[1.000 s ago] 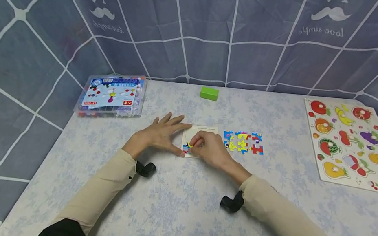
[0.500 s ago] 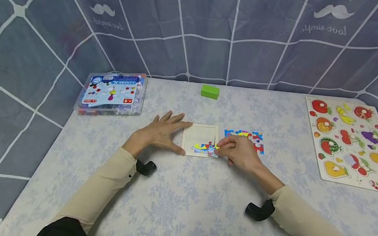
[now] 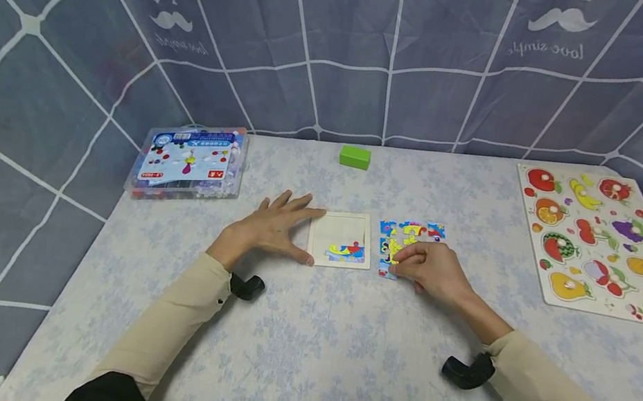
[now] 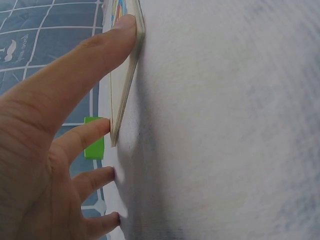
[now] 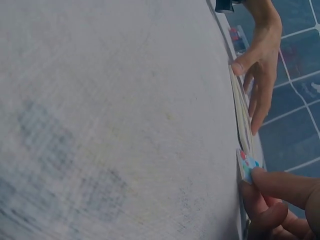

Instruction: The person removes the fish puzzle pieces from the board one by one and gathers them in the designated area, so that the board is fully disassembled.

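Observation:
A pale wooden puzzle frame [image 3: 346, 215] lies on the table, with a strip of joined jigsaw pieces [image 3: 346, 252] in its front right part. My left hand [image 3: 273, 224] has its fingers spread, thumb and index finger touching the left side of the frame. To the right of the frame is a cluster of colourful jigsaw pieces [image 3: 412, 229], partly covered by my right hand [image 3: 432, 268]. Thumb and fingers of that hand pinch a puzzle piece [image 5: 247, 165], seen edge-on in the right wrist view; it lies at the front left of the cluster.
A green block [image 3: 355, 157] stands at the back of the table. Back left lies a clear plastic case [image 3: 188, 162] with a printed label. A fruit peg board [image 3: 610, 250] lies at the right. A grey grid-patterned curtain [image 3: 359, 45] hangs behind the table.
My right hand has moved from the frame's front left, past its right edge, to the cluster with a puzzle piece. The strip has shifted right inside the frame. My left hand stays put.

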A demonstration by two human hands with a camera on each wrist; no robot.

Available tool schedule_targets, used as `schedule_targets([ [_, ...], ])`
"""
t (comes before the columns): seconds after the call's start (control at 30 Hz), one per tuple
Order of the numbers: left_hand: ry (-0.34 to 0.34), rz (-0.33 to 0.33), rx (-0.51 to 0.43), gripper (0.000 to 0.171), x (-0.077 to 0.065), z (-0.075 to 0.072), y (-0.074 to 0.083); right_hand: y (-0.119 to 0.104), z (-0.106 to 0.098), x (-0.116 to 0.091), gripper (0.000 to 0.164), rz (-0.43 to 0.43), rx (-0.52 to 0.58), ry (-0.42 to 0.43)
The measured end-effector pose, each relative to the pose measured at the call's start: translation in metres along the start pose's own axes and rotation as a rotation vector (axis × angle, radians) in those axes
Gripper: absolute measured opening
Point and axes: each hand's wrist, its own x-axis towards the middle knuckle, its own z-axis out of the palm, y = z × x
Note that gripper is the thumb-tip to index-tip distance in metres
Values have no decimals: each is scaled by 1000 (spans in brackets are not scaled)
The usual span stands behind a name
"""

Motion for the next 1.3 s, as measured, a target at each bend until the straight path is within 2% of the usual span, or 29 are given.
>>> schedule_targets([
  [0.23,-6,-1,-7,104,0,2,1,-2,2,0,15,-72,-121,52],
  [0.53,-9,4,22,105,2,1,2,-3,3,0,12,-91,-143,63],
  [0.7,-5,0,12,104,0,0,1,-11,3,3,11,-145,-148,102],
  [0.83,-12,-6,6,104,0,0,1,-24,10,9,15,-214,-158,62],
  [1.0,-5,-9,13,103,1,1,0,-41,26,22,25,-275,-195,-41],
  [1.13,-3,-7,11,104,1,0,-1,-51,38,31,31,-285,-258,-85],
  [1.3,-2,0,3,104,0,0,0,-55,45,35,28,-266,-320,-77],
])
